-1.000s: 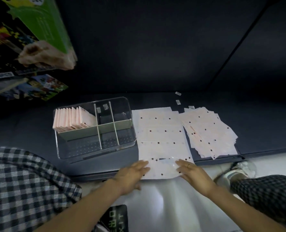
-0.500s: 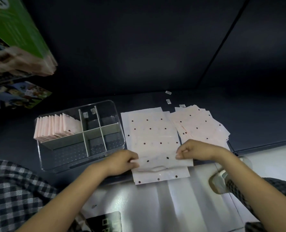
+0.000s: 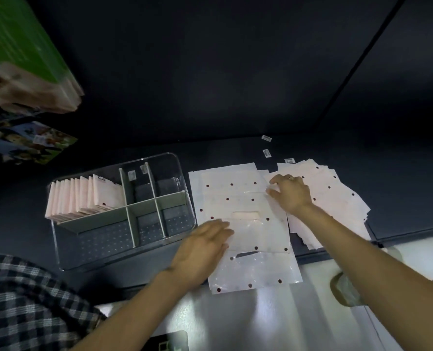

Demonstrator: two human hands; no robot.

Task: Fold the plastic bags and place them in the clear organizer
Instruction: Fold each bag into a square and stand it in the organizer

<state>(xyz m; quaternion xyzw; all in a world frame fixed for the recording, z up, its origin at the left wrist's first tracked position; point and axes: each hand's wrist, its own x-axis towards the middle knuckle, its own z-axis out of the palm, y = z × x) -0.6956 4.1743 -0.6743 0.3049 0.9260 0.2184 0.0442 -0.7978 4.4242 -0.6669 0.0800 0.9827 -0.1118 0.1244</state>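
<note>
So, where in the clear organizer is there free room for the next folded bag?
In the clear organizer, the near left compartment and the four small right ones look bare. The far left one is crowded with folded bags. The left hand rests beside its right wall.

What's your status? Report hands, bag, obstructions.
Left hand flat on the dotted translucent plastic bag. Right hand at its far right edge. Bag half folded. Clear plastic organizer unobstructed.

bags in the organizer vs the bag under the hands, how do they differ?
The bags in the organizer are folded small and stand on edge in a row; the bag under the hands lies flat, only partly folded, overhanging the counter edge. Both are pale plastic with dark dots.
</note>
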